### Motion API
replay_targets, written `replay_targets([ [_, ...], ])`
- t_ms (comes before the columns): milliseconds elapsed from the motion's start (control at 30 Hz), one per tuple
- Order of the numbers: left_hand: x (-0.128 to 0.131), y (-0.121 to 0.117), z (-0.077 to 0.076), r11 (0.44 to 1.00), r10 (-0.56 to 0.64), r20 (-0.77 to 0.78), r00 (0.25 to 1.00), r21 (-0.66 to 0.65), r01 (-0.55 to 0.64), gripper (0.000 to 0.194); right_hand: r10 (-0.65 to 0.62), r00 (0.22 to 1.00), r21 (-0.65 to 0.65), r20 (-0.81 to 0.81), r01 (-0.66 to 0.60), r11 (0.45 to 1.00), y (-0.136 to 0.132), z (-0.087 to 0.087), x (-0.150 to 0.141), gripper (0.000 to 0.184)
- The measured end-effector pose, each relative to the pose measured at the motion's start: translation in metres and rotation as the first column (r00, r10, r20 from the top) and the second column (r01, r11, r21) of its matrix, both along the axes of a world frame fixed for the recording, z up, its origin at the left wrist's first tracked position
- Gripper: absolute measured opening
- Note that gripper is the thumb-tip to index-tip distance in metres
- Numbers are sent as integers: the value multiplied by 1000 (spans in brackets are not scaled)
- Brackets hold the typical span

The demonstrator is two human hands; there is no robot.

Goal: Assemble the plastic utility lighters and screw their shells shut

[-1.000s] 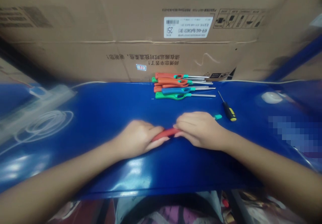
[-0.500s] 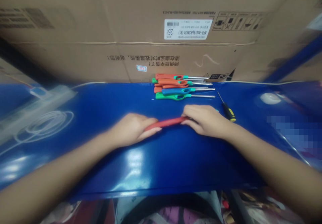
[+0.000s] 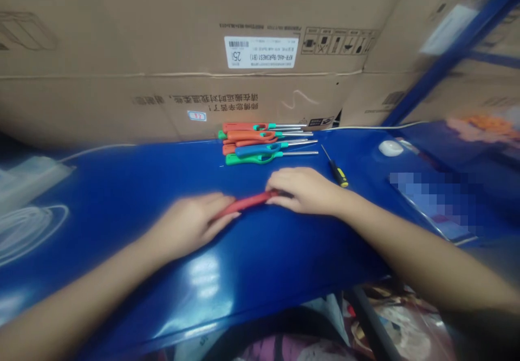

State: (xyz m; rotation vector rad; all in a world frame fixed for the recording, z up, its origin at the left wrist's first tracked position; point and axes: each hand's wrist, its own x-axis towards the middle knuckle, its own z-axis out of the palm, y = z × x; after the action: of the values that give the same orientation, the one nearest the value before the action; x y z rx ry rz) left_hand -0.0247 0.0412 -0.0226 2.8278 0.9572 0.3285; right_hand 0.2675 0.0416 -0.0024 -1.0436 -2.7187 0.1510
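Note:
Both of my hands hold a red stick lighter (image 3: 248, 203) above the blue tabletop, its body slightly tilted. My left hand (image 3: 194, 217) is closed around the left end, thumb along the near side. At the other end, my right hand (image 3: 303, 190) pinches it, and the fingers hide the tip. Behind my hands lies a pile of stick lighters: a blue lighter (image 3: 258, 149), a green lighter (image 3: 249, 158) and several orange ones (image 3: 247, 135), their metal tubes pointing right. A screwdriver (image 3: 338, 174) with a black and yellow handle rests beyond my right wrist.
A large cardboard box (image 3: 162, 41) stands along the back of the blue table (image 3: 268, 263). White coiled cable (image 3: 34, 231) and a power strip (image 3: 36, 177) are at left. On the right are a white mouse-shaped object (image 3: 390, 148) and a blue metal post (image 3: 439, 63).
The view has swung to the right, so the table's contents appear further left. Both hands keep hold of the red lighter, with a dark part now showing at my right fingers.

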Motion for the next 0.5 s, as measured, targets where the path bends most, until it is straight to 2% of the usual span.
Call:
replay_targets([
  [133, -5, 9, 1, 999, 34, 26, 999, 5, -34, 40, -27, 999, 54, 20, 26, 998, 8, 2, 14, 23],
  [267, -8, 14, 2, 998, 68, 28, 997, -2, -68, 41, -122, 991, 74, 51, 118, 990, 14, 6, 29, 32],
  [500, -9, 13, 3, 993, 115, 43, 992, -28, -114, 43, -250, 955, 75, 161, 241, 968, 18, 18, 44, 23],
])
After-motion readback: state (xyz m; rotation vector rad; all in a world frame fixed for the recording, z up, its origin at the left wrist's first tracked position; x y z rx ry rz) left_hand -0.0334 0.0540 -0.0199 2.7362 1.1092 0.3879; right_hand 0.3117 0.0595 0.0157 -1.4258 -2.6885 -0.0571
